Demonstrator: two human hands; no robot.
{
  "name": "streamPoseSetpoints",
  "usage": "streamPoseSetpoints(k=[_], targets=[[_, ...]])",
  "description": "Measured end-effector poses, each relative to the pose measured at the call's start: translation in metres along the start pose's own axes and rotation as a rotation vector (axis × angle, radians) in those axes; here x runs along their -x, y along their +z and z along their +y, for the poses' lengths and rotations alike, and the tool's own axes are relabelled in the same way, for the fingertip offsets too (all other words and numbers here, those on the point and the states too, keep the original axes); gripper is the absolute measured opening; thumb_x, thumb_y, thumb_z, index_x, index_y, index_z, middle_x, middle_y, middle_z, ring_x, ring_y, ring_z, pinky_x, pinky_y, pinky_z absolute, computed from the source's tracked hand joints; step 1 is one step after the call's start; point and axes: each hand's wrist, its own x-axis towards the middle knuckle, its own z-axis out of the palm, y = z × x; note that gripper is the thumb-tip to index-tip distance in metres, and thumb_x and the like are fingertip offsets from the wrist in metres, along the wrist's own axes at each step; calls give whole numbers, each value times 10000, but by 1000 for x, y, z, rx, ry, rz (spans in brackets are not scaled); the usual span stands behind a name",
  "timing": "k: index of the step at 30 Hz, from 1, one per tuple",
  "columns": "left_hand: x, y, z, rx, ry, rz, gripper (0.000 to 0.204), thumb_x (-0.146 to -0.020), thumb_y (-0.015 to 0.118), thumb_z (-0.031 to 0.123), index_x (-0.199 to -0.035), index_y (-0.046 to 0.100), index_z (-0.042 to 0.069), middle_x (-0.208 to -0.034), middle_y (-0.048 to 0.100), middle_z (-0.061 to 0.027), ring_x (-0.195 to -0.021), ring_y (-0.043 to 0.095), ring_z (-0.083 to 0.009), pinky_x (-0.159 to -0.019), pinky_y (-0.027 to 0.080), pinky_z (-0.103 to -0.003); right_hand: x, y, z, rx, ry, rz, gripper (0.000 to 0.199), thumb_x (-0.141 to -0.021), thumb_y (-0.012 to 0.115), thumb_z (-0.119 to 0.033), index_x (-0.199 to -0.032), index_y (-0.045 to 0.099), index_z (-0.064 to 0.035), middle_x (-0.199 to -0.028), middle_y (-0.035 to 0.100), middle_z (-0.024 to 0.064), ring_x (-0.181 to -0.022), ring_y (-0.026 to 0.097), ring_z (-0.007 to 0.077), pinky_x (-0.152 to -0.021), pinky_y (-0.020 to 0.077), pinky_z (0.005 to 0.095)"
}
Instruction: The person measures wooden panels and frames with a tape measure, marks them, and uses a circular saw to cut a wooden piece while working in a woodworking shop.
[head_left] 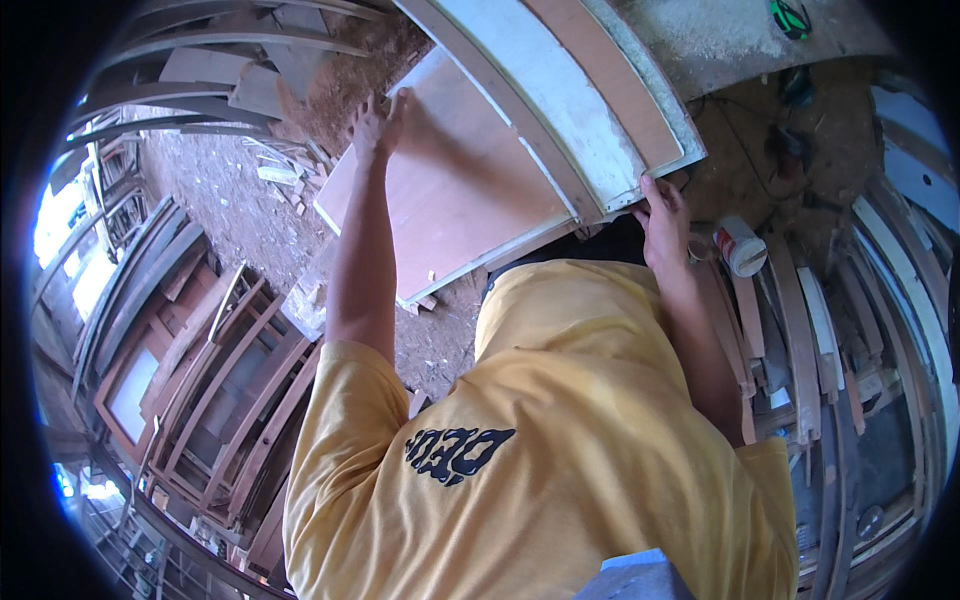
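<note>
A large brown plywood panel [460, 190] lies flat in front of me, under a white-painted framed board [570, 100]. My left hand [375, 125] rests on the panel's far left edge, fingers curled over it. My right hand [662, 215] grips the near right corner of the white framed board. My yellow shirt [540, 440] fills the lower middle and hides the panel's near edge.
A white can with a red band [738, 245] lies right of my right hand among wooden slats [800, 340]. Wooden door and window frames [210, 380] lean at lower left. Timber offcuts [280, 170] and sawdust cover the ground. A green object [790, 18] sits top right.
</note>
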Motion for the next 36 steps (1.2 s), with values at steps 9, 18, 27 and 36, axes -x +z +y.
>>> streamPoseSetpoints(k=[9,18,27,36], targets=[[-19,10,14,185,-172,-111,931,-827,437,885,-1239,587,63,-1241,661,-239,-1220,593,-406,-1078,334,-572,-14,-4,-20,135,-102,68,203,-974,704,-211,-1084,644,-51,-1033,667,38,-899,640,147,-798,530,328],[-32,6,61,210,-185,-184,1047,-802,411,914,-1388,517,52,-1366,594,-274,-1339,512,-433,-1133,295,-570,-32,-21,-44,-19,-49,-65,150,-999,665,-208,-1048,587,-90,-1041,634,26,-988,609,145,-880,507,382],[19,26,104,318,-113,338,815,-863,585,713,-1399,472,110,-1417,397,-237,-1363,303,-477,-1135,204,-592,-40,-31,-50,-63,-64,-195,248,-997,681,-253,-1124,562,-76,-1089,624,27,-1037,594,143,-934,514,401],[154,12,204,363,130,290,761,-924,600,591,-1511,389,156,-1430,382,-211,-1327,325,-408,-1103,212,-567,2,-27,-37,323,-329,-41,425,-885,813,-171,-1159,528,-16,-1093,628,89,-983,627,138,-856,529,298]])
